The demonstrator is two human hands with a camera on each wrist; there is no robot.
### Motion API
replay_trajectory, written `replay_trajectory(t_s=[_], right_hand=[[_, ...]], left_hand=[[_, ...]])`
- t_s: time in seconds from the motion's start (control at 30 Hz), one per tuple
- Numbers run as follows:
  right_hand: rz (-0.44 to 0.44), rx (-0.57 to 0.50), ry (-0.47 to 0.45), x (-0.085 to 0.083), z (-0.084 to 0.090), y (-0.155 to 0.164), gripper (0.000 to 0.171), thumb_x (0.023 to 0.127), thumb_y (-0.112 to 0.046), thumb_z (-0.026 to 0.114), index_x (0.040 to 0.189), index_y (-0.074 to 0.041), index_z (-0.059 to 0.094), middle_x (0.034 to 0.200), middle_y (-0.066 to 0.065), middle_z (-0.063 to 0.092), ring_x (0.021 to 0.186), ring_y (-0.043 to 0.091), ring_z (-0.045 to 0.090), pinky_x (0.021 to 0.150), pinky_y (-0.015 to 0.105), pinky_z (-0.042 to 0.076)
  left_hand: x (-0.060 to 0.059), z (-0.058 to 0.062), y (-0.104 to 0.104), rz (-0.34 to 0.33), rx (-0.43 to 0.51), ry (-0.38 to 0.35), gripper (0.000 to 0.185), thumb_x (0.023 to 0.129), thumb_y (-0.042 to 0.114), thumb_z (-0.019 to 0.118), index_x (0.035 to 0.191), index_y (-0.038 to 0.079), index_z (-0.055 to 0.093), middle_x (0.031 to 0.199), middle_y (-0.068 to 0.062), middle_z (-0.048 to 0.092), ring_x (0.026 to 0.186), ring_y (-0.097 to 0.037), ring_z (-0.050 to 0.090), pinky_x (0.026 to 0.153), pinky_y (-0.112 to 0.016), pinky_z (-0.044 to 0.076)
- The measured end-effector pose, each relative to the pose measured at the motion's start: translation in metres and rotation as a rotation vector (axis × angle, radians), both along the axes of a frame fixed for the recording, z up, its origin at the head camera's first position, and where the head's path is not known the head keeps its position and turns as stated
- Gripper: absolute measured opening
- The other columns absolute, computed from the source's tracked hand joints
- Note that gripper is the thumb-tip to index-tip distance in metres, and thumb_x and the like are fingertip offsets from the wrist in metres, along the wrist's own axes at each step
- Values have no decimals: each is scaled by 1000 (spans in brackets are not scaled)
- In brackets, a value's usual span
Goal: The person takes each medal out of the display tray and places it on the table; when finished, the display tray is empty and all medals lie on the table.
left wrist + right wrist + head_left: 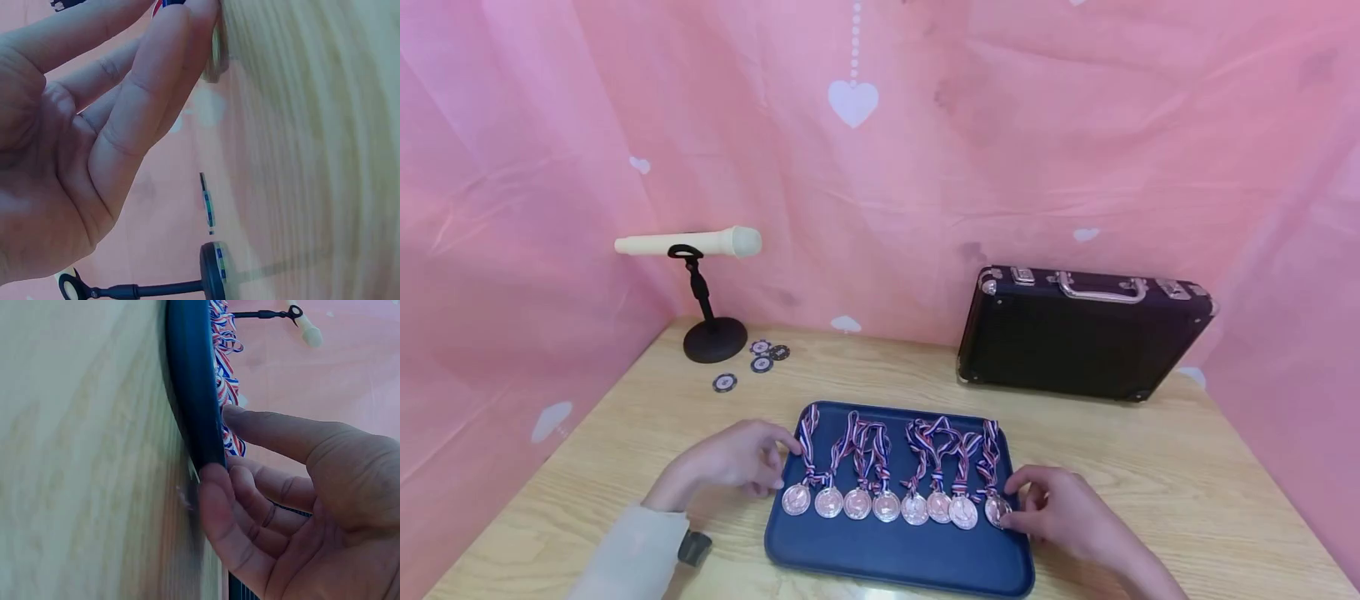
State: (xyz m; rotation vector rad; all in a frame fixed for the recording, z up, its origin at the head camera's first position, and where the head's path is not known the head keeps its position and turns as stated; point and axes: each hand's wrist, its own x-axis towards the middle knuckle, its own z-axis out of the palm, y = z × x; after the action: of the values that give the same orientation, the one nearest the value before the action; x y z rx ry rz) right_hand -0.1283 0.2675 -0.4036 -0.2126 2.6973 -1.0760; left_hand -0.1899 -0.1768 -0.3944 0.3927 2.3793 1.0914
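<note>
On the dark blue tray (887, 554) lies a row of round medals with striped red, white and blue ribbons. My left hand (745, 457) is at the tray's left edge, its forefinger reaching over the rim beside the leftmost medal's ribbon (808, 433). The left wrist view shows a bit of ribbon beyond the fingers, but those fingertips are cut off. At the right edge, my right hand (1060, 508) has thumb and forefinger on either side of the rightmost medal (996, 508). In the right wrist view, the tray rim (194, 381) hides that medal; the other fingers curl near the rim.
A black suitcase (1082, 337) with silver fittings stands at the back right. At the back left, a white microphone (700, 243) rests on a black desk stand (715, 340). Several poker chips (762, 364) lie nearby. A pink cloth (865, 183) hangs behind the wooden table (1120, 450).
</note>
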Motion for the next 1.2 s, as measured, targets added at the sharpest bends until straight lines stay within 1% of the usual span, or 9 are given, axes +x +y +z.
replay_trajectory(t_s=[0.17,0.3,0.43,0.53,0.67,0.77,0.97,1.03,1.2], right_hand=[[-56,128,18,-1,-4,-7,37,80,-27,93,107,-13,73,70,-1,55,63,15,51,58,25,37],[-73,159,31,-1,-8,-10,33,79,-24,93,104,-15,73,70,0,52,65,16,48,58,26,35],[-80,150,15,0,-12,-13,31,80,-20,92,103,-14,73,70,1,52,66,17,48,57,26,35],[-112,162,2,1,-15,-16,31,79,-17,92,103,-14,74,73,2,52,71,17,49,58,25,37],[-134,210,44,2,-16,-18,31,78,-17,93,102,-14,75,80,0,55,78,16,51,64,26,41],[-133,232,78,2,-15,-20,31,77,-16,94,102,-15,75,86,-2,60,82,15,54,69,28,47],[-102,197,88,1,-16,-27,31,78,-13,92,103,-15,75,86,-3,66,81,14,57,69,26,50],[-100,184,74,0,-15,-28,30,80,-12,91,105,-15,74,86,-3,66,80,14,57,68,24,50],[-78,161,94,-2,-11,-25,29,84,-8,87,108,-12,73,81,-2,64,74,14,56,62,23,49]], left_hand=[[3,-1,1,22,-6,-5,44,87,-7,79,128,6,71,85,-8,64,67,-19,68,63,-34,62],[4,-1,2,24,-15,9,45,86,-7,79,128,6,70,86,-7,64,68,-19,67,64,-33,62],[6,-3,2,23,-16,18,50,86,-8,79,132,5,68,85,-8,64,68,-20,67,63,-34,62],[7,-5,3,26,-14,14,54,85,-9,79,136,5,65,84,-8,64,67,-20,67,63,-35,62],[6,-6,6,22,-17,21,58,85,-9,80,139,4,63,84,-7,65,66,-21,68,62,-35,61],[5,-5,8,35,-31,25,61,84,-9,80,140,5,62,84,-8,65,66,-21,68,62,-35,61],[10,-4,5,74,-40,21,61,83,-10,80,140,4,62,84,-8,64,67,-22,67,63,-35,62],[10,-5,3,67,-30,35,62,83,-10,80,140,3,61,84,-8,64,67,-22,67,62,-35,62],[9,-4,3,39,2,73,65,82,-11,80,143,0,58,84,-7,65,66,-21,67,60,-36,61]])
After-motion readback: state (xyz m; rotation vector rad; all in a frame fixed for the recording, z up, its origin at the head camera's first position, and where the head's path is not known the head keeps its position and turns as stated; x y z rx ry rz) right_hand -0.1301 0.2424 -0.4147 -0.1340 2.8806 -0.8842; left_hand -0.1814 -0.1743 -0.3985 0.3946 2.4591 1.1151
